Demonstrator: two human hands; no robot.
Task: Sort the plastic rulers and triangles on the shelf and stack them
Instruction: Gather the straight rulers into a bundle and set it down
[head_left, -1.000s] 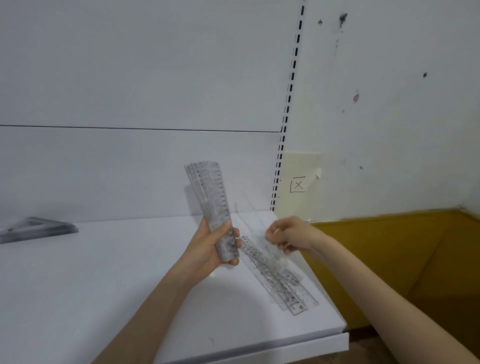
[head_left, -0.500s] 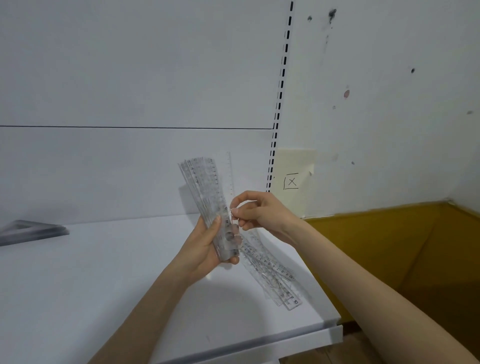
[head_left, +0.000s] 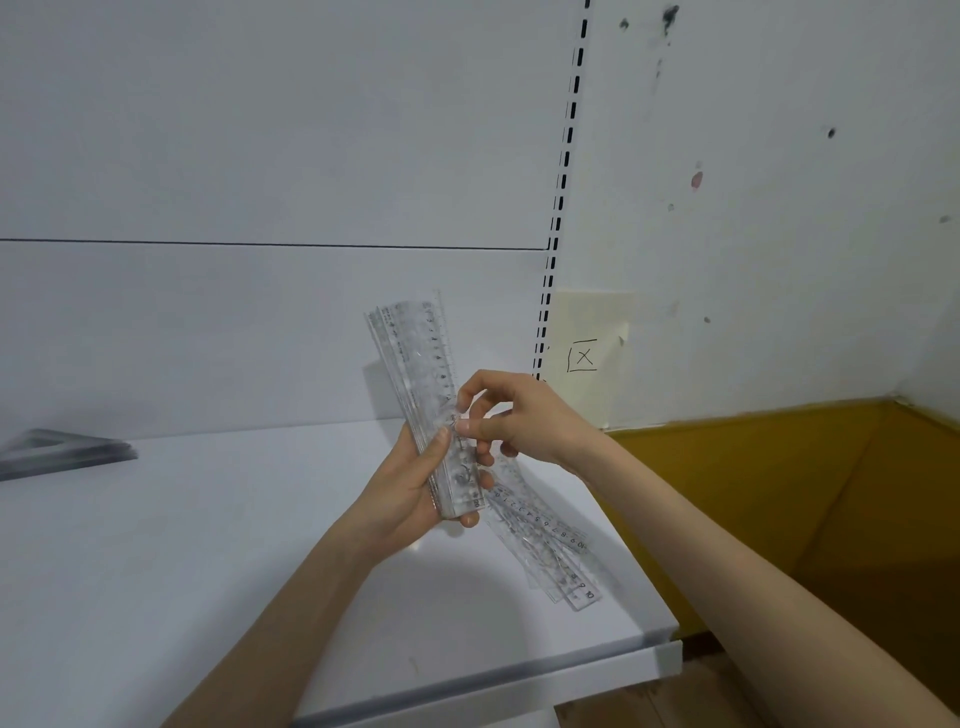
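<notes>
One ruler bundle (head_left: 415, 358), one triangle stack (head_left: 62, 452)

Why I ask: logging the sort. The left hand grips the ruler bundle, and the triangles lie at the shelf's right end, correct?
No: the head view shows the triangles at the left end of the shelf. The left hand does grip the ruler bundle.

Your shelf (head_left: 208, 571): white flat board | loose clear rulers (head_left: 550, 551): lying on it fanned and overlapping at your 4 o'clock, near the front right corner | grey triangles (head_left: 57, 452): stacked at your 9 o'clock, blurred, well apart from the rulers
</notes>
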